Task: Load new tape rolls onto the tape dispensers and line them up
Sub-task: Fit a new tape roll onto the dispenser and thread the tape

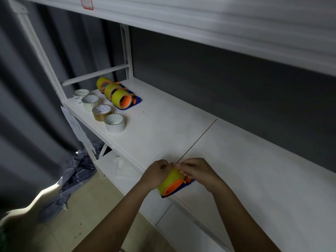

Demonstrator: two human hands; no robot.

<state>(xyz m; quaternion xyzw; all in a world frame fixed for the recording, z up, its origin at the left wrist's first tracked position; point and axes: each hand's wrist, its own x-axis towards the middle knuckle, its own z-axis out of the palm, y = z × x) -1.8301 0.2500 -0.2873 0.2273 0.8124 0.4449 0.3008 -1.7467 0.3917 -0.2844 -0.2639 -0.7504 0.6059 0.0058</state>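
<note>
A yellow tape roll (171,180) sits on an orange-and-blue tape dispenser (174,188) at the front edge of the white shelf (227,160). My left hand (157,172) grips the roll's left side. My right hand (195,171) pinches at the top of the roll, fingers curled over it. At the back left, three loaded dispensers (118,94) with yellow rolls stand side by side in a row. Several loose tape rolls (101,110), white and brown, lie flat in front of them.
A white upper shelf (218,24) overhangs the work surface. A white metal frame post (127,51) rises at the back left. Grey curtain (27,88) hangs at the left. Crumpled cloth (72,175) lies on the floor below the shelf's left end.
</note>
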